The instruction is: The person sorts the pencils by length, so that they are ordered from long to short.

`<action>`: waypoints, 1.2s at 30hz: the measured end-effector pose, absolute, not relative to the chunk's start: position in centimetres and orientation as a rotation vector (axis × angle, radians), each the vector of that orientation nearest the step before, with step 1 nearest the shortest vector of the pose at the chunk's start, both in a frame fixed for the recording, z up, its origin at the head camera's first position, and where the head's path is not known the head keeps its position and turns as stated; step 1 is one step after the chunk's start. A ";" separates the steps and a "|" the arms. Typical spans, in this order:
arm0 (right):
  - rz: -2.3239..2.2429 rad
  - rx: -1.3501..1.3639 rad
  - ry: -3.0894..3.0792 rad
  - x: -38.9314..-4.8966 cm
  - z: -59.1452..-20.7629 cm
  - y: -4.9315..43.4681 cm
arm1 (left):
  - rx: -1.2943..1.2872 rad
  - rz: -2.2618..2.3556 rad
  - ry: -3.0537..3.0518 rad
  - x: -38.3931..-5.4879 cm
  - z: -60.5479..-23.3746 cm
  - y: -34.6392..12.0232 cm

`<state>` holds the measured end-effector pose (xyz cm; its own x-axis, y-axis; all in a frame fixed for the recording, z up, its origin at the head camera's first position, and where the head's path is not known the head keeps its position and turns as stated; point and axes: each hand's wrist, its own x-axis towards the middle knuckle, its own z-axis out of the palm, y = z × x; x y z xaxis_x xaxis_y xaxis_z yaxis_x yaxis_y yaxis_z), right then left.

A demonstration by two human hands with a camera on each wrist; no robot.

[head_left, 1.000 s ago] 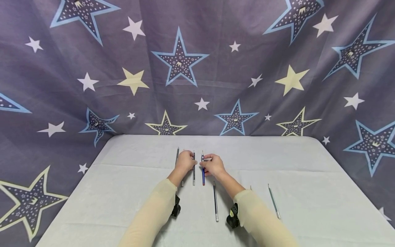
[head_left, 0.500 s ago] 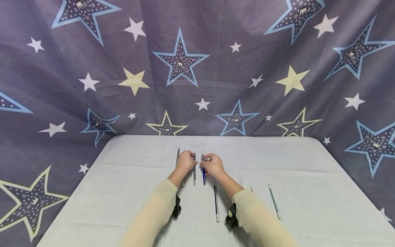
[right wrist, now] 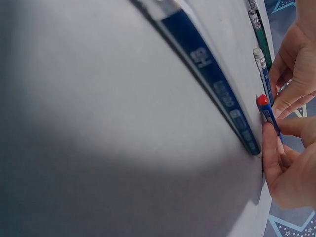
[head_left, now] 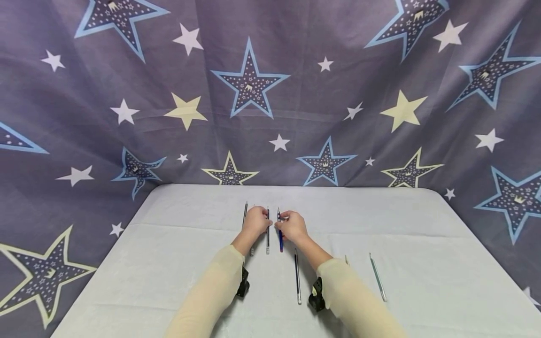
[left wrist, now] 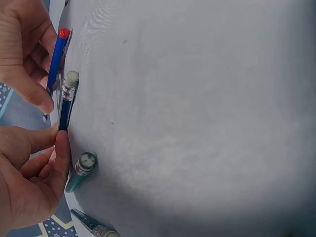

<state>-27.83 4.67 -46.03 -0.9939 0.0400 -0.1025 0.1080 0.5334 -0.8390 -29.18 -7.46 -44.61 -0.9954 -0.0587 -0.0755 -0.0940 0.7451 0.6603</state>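
Observation:
My left hand (head_left: 255, 221) pinches a dark blue pencil (head_left: 268, 240) between thumb and fingers. The pencil's white eraser end (left wrist: 72, 77) points toward me. Close by on the right, my right hand (head_left: 293, 226) pinches a blue pencil (head_left: 281, 243) with a red end (right wrist: 262, 99). Both pencils lie nearly parallel, tips away from me, with a narrow gap between them. Left of the held pair is a green pencil (left wrist: 79, 174), mostly covered by my left hand in the head view. A further dark pencil (head_left: 245, 212) lies beyond it.
A dark blue HB pencil (head_left: 297, 278) lies nearer me, below the right hand. Farther right is a teal pencil (head_left: 378, 278). Another pencil's tip (head_left: 347, 260) pokes out from behind the right sleeve. A star-patterned cloth (head_left: 291, 112) hangs behind the white-covered table (head_left: 139, 272).
The blue pencil has tilted very slightly, its tip a little closer to the dark blue one. Both hands keep their grips. The head view has shifted a touch.

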 end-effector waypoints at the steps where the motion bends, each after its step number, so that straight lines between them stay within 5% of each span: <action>1: -1.473 0.127 2.695 -27.8 -46.0 4.7 | -0.123 1.095 2.891 -29.2 -44.6 -7.5; 36: -1.300 0.098 2.829 -27.8 -46.3 4.5 | -0.081 1.017 2.948 -29.2 -44.7 -7.4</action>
